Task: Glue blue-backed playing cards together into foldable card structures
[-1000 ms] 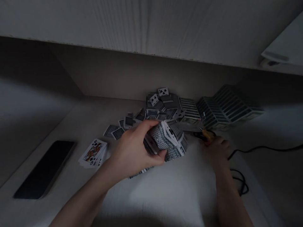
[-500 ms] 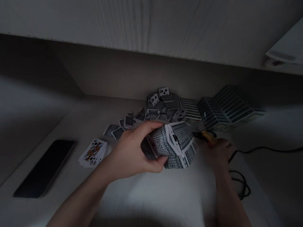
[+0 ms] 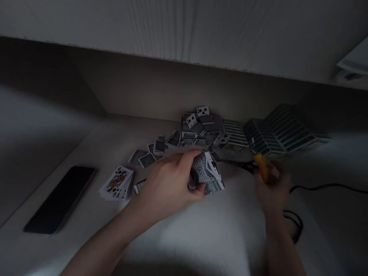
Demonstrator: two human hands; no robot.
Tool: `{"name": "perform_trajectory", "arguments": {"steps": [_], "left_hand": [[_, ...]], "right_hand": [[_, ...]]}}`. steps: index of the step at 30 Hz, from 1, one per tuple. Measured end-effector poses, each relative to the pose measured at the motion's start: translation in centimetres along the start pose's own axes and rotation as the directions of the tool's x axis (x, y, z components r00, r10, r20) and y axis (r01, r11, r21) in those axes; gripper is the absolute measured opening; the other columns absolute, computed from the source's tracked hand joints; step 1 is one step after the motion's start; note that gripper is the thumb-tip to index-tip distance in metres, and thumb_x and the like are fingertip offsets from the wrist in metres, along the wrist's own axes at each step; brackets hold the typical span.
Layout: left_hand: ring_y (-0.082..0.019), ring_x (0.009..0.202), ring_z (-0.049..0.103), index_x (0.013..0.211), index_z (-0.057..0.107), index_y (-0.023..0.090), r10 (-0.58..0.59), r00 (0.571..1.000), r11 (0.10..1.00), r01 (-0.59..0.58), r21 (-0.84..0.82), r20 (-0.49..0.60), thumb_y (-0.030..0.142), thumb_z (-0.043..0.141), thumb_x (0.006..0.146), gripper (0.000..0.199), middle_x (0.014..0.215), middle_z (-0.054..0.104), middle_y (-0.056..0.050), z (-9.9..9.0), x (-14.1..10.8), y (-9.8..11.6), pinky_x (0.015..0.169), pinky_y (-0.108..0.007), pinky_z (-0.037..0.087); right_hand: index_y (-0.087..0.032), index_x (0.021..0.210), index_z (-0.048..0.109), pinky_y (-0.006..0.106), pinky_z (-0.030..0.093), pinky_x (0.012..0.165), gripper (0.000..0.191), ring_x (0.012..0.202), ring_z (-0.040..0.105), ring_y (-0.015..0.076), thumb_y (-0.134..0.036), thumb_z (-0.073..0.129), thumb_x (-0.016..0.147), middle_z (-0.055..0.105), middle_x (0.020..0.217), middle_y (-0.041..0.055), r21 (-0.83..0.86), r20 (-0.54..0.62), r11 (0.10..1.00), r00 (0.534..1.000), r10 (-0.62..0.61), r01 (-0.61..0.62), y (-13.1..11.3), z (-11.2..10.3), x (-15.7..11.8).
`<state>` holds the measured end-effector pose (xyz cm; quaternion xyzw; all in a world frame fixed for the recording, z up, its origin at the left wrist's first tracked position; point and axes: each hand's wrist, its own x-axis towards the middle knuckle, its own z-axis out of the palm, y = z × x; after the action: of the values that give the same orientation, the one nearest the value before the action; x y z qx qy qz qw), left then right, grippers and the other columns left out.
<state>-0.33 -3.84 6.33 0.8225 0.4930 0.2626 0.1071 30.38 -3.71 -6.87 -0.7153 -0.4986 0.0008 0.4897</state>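
Observation:
My left hand point(image 3: 169, 178) grips a folded structure made of playing cards point(image 3: 205, 174), with patterned grey backs and a white strip along its right end. Thumb and fingers clasp its sides, and my hand hides much of it. Farther right, my right hand point(image 3: 273, 188) is closed round a yellow-and-orange tool that looks like a glue gun point(image 3: 263, 166); dim light and blur hide its details. Just left of that tool, a dark, scissor-like tool point(image 3: 241, 165) points left. Whether my right hand touches it, I cannot tell.
Loose cards point(image 3: 148, 157) and a card pile point(image 3: 198, 126) lie behind my left hand. Folded card strips point(image 3: 276, 134) stand at the back right. At left are face-up cards point(image 3: 116, 182) and a phone point(image 3: 61, 199). A black cord point(image 3: 324, 186) runs right. A shelf edge point(image 3: 172, 61) overhangs.
My left hand has turned the card structure, so its end faces me less. My right hand has shifted slightly right, and the yellow tool in it is now tilted more upright.

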Motion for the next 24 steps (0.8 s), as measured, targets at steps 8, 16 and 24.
{"name": "perform_trajectory", "arguments": {"steps": [8, 16, 24], "left_hand": [[-0.029, 0.096, 0.064, 0.119, 0.054, 0.017, -0.052, 0.998, 0.996, 0.049, 0.070, 0.032, 0.033, 0.067, 0.073, 0.050, 0.107, 0.068, -0.009, 1.9, 1.3, -0.8, 0.083, -0.041, 0.051], [-0.028, 0.095, 0.066, 0.124, 0.053, 0.018, -0.116, 0.990, 0.990, 0.110, 0.085, 0.077, 0.036, 0.066, 0.076, 0.053, 0.111, 0.067, -0.009, 2.1, 2.0, -1.4, 0.075, -0.037, 0.053], [-0.027, 0.089, 0.068, 0.117, 0.056, 0.019, -0.103, 0.994, 0.992, 0.100, 0.070, 0.029, 0.036, 0.070, 0.071, 0.050, 0.106, 0.069, -0.008, 2.0, 1.8, -1.4, 0.072, -0.036, 0.053]], "right_hand": [[-0.020, 0.130, 0.050, 0.051, 0.048, 0.093, 0.068, 0.108, 0.061, 0.0283, -0.041, 0.072, 0.069, 0.059, 0.122, 0.0120, 0.245, -0.037, 0.964, 0.994, -0.099, 0.105, -1.9, 0.7, -0.2], [-0.023, 0.131, 0.047, 0.054, 0.041, 0.103, 0.064, 0.123, 0.051, 0.0272, -0.038, 0.071, 0.074, 0.052, 0.134, 0.0101, 0.266, 0.019, 0.923, 0.956, -0.294, 0.279, -4.5, 0.6, -0.5], [-0.022, 0.125, 0.051, 0.054, 0.042, 0.102, 0.060, 0.122, 0.051, 0.0271, -0.042, 0.070, 0.073, 0.053, 0.132, 0.0118, 0.239, 0.043, 0.932, 0.956, -0.291, 0.273, -4.7, 1.0, -0.8]]}}
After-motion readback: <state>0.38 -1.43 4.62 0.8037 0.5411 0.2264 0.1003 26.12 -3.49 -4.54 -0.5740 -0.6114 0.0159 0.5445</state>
